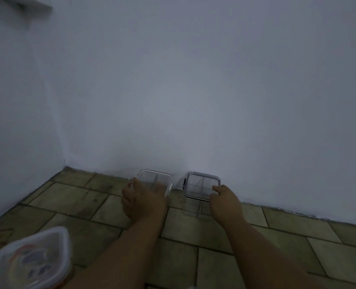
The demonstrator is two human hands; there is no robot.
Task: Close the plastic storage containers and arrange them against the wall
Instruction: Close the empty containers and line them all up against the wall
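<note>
White-rimmed container (154,178) and dark-rimmed container (202,185), both clear, square and divided inside: we are gripping them at the foot of the wall (193,101), our left hand (143,198) holding the first, our right hand (225,202) the second. A blurred lidded tub (31,261) is lying nearer, left.

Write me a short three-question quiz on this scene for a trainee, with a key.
1. True or false: the left hand grips the white-rimmed container by the wall.
2. What does the right hand hold? A a loose lid; B the dark-rimmed container; C nothing.
3. Which container is not yet at the wall?
Key: 1 true; 2 B; 3 the lidded container, lower left, nearest the camera.
</note>
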